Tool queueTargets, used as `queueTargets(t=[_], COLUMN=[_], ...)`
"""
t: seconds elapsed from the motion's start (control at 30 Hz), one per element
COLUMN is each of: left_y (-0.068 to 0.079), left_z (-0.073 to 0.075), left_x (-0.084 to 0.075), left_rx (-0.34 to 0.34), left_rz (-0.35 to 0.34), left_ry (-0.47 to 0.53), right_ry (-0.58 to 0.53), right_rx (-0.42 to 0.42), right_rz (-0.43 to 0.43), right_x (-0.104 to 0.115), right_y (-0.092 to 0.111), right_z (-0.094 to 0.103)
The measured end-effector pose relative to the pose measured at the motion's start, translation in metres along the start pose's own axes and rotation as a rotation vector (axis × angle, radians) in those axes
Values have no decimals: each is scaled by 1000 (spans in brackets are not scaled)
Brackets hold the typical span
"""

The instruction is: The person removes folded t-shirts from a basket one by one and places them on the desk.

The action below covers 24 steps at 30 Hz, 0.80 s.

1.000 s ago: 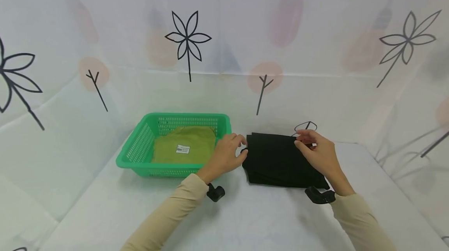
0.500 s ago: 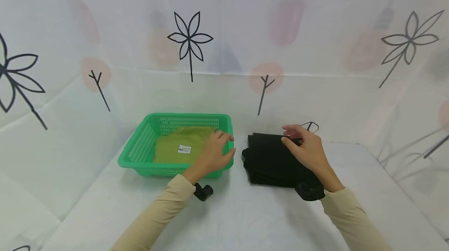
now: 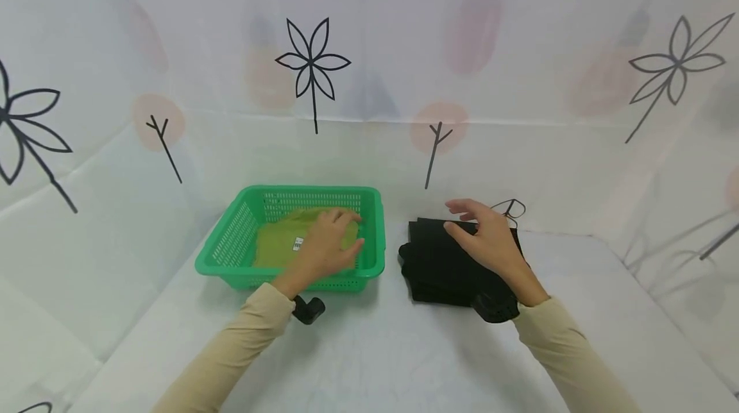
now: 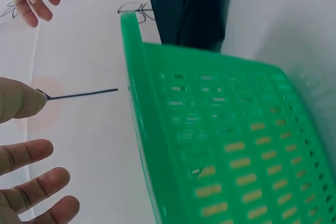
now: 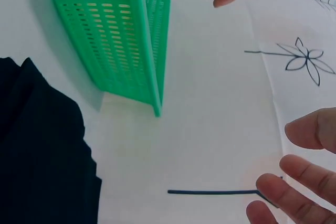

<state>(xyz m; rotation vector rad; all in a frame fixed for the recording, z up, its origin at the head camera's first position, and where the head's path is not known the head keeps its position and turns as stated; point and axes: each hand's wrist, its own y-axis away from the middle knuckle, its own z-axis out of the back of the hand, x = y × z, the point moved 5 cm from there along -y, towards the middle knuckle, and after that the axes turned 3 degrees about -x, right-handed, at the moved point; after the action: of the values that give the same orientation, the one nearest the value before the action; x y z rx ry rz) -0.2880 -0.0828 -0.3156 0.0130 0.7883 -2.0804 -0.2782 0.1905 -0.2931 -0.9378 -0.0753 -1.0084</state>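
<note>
A green plastic basket [image 3: 210, 262] stands at the left of the table with an olive-green folded cloth [image 3: 274, 243] in it, a white label on top. My left hand [image 3: 324, 245] is over the basket, fingers loosely bent and apart, holding nothing. To the right lies a black folded cloth [image 3: 433, 265], flat on the table. Above it is my right hand [image 3: 485, 236], thumb and fingers spread with nothing between them. In the left wrist view the left fingers [image 4: 39, 187] are above the basket's rim.
The table [image 3: 381, 362] is covered in white. Behind it hangs a white sheet [image 3: 369, 156] printed with flowers and twigs, which also closes off both sides. A dark camera [image 3: 308, 310] sits on the left wrist, another [image 3: 495, 309] on the right wrist.
My left hand has moved left from beside the black cloth to over the basket. My right hand has shifted left and slightly up above the black cloth. Both cloths stay in place.
</note>
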Motion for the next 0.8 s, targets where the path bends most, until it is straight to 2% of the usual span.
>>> queueTargets(t=[0.17, 0.27, 0.5, 0.63, 0.8], left_y=[4, 6, 9, 9, 9], left_z=[10, 15, 25, 35, 46], left_x=[7, 13, 27, 35, 48], left_rx=[5, -14, -24, -20, 25], left_rz=[3, -1, 37, 67, 143], left_ry=[-32, -20, -10, 55, 131], right_ry=[-8, -18, -40, -59, -99], right_rx=[49, 84, 134, 152, 171], right_rz=[6, -3, -2, -3, -21], right_x=[6, 8, 17, 24, 32], right_y=[-5, -6, -12, -17, -22], right_z=[-9, -15, -23, -27, -32])
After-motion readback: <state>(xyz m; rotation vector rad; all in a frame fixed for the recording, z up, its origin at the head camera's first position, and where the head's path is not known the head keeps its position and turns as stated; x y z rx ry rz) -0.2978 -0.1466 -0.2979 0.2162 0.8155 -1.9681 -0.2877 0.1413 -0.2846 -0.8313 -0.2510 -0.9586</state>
